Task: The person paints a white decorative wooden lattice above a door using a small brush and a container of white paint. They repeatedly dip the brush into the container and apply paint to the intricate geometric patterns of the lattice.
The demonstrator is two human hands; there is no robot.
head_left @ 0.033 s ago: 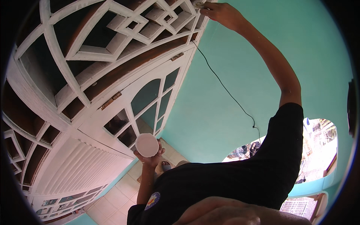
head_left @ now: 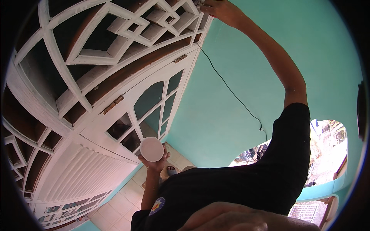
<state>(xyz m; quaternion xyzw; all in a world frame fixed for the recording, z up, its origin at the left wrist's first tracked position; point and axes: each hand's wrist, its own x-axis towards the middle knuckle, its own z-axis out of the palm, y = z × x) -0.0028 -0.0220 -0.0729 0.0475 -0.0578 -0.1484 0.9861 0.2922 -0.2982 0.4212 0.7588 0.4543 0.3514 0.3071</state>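
My left hand [head_left: 156, 163] is wrapped round a round cup [head_left: 152, 149], held out low in front of my body. Pale pinkish-white matter shows at the top of the cup, its surface level with or near the rim. My right arm is stretched far up, and my right hand [head_left: 220, 11] is closed at the upper edge of the view. A small greyish thing [head_left: 199, 3] pokes out from its fingers against the end of the white lattice [head_left: 178, 19]. Its kind is too small and too cut off to make out.
Beneath the lattice is a white door [head_left: 131, 100] with glass panes and worn hinges. A turquoise wall [head_left: 239, 73] rises to the right, with a thin black cable [head_left: 227, 85] hanging on it. Pale floor tiles [head_left: 125, 196] lie below, and a bright opening [head_left: 327, 142] is at the right.
My right hand has shifted slightly left and up along the lattice's end. The cup in my left hand stays almost where it was.
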